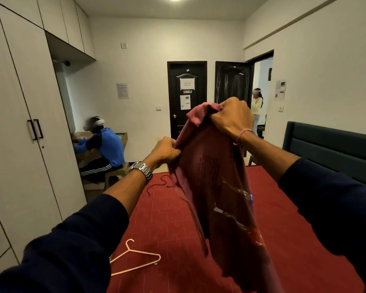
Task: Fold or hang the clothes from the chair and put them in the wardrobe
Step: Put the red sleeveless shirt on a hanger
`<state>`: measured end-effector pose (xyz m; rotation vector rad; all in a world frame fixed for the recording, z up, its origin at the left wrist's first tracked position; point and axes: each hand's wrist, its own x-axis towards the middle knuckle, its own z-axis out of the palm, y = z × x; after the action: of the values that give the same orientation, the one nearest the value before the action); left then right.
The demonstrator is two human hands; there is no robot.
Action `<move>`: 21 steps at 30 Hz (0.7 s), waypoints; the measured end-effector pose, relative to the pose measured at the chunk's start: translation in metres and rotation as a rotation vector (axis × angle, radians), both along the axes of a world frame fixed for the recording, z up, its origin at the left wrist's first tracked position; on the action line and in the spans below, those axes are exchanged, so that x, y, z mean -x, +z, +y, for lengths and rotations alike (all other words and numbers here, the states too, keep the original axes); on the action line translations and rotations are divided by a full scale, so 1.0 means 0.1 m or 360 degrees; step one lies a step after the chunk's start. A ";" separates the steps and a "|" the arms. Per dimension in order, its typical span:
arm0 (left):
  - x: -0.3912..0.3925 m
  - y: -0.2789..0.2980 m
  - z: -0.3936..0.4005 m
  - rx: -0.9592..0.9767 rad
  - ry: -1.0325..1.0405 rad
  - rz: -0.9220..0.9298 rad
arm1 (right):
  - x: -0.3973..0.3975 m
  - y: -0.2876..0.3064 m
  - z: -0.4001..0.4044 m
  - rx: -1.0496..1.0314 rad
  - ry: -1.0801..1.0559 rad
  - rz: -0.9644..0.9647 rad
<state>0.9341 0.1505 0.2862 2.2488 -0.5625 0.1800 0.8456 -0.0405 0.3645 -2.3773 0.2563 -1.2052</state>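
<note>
We hold a dark red printed T-shirt [218, 187] up above the red bedspread [294, 218]. Our right hand [232, 119] bunches its top edge in curled fingers, while our left hand [165, 150] pinches the side hem lower down. A pink plastic hanger [135, 258] lies on the bedspread, apart from the shirt; the white wardrobe [30, 102] stands closed at our left.

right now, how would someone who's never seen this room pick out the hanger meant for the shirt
Start at the bed with the red bedspread that fills the lower middle of the view. Near its left edge, close to the wardrobe side, lies a pink hanger, flat and bare. Unlike the thin dark cord farther up the bedspread, it is pale, triangular and hooked.
</note>
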 end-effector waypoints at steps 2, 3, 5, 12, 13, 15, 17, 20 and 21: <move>-0.09 -0.11 0.06 -0.0005 0.0144 -0.0002 | 0.01 0.04 -0.11 -0.0101 -0.0027 -0.0053; -0.13 -0.16 0.09 0.0044 0.0167 0.0043 | 0.02 0.06 -0.17 -0.0152 -0.0045 -0.0077; -0.18 -0.20 0.11 0.0121 0.0138 0.0091 | 0.01 0.09 -0.31 -0.0223 -0.0016 -0.0094; -0.05 0.01 0.00 0.0545 -0.0061 0.0036 | -0.04 0.01 -0.58 -0.0261 0.0555 0.0027; -0.01 0.08 -0.05 0.0722 -0.0214 0.0168 | -0.02 0.00 -0.55 -0.0211 0.0611 0.0080; 0.03 0.25 -0.16 0.0806 -0.0489 0.0283 | 0.00 -0.01 -0.46 -0.0094 0.0698 0.0164; 0.10 0.40 -0.30 0.0551 -0.0598 0.0167 | -0.01 -0.02 -0.35 0.0035 0.0821 0.0262; 0.17 0.55 -0.46 0.0304 -0.0666 -0.0016 | -0.07 -0.07 -0.23 0.0067 0.0972 0.0323; 0.19 0.59 -0.45 0.0216 -0.0720 -0.0024 | -0.09 -0.11 -0.23 0.0020 0.0963 0.0282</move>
<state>0.9156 0.1055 0.3448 1.9351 -1.0165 0.0038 0.8547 -0.0638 0.3532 -2.3181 -0.3944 -0.7128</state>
